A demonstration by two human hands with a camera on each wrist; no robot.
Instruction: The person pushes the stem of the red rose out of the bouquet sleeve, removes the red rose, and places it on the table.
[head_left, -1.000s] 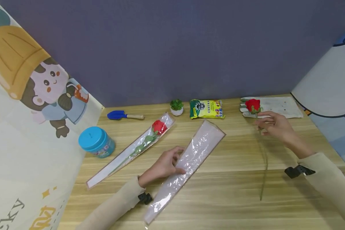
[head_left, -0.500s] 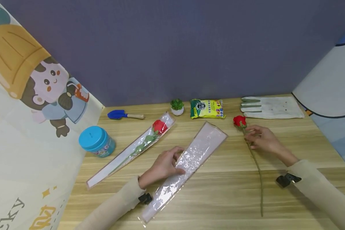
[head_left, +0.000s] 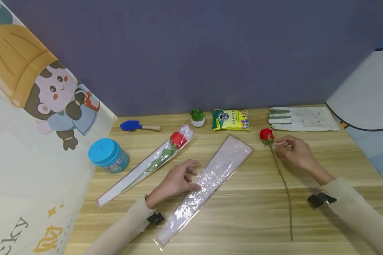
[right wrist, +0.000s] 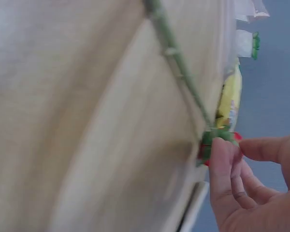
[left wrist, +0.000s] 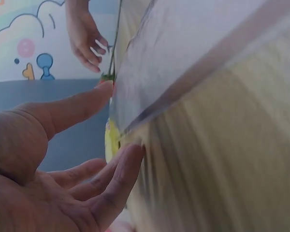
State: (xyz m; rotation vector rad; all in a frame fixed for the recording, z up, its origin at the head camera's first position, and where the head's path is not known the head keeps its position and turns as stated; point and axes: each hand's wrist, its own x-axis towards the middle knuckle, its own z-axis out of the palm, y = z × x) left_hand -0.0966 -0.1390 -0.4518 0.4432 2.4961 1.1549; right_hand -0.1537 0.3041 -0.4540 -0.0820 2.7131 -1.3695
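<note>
A long clear flower sleeve (head_left: 217, 166) with a pale backing and pinkish edges lies slantwise in the middle of the table. My left hand (head_left: 178, 180) hovers at its left edge, fingers spread and loosely bent, with nothing between them; in the left wrist view the thumb and fingers stand apart. To the right, a single red rose (head_left: 266, 135) lies with its long thin green stem (head_left: 287, 191) pointing toward me. My right hand (head_left: 294, 153) is just right of the stem below the bloom, fingers loosely curved and holding nothing; in the right wrist view its fingertips overlap the green sepals (right wrist: 210, 140).
Left of the empty sleeve lies a sleeved rose (head_left: 153, 164), with a blue-lidded tub (head_left: 108, 156) beyond it. Along the back stand a blue trowel (head_left: 140, 126), a small potted plant (head_left: 197, 117), a yellow-green packet (head_left: 231, 119) and a white glove (head_left: 306, 119). A dark wall (head_left: 210, 56) rises behind.
My right hand brought the rose left and down onto the table, then let go and shifted slightly right. My left hand has come off the sleeve, moving a little left.
</note>
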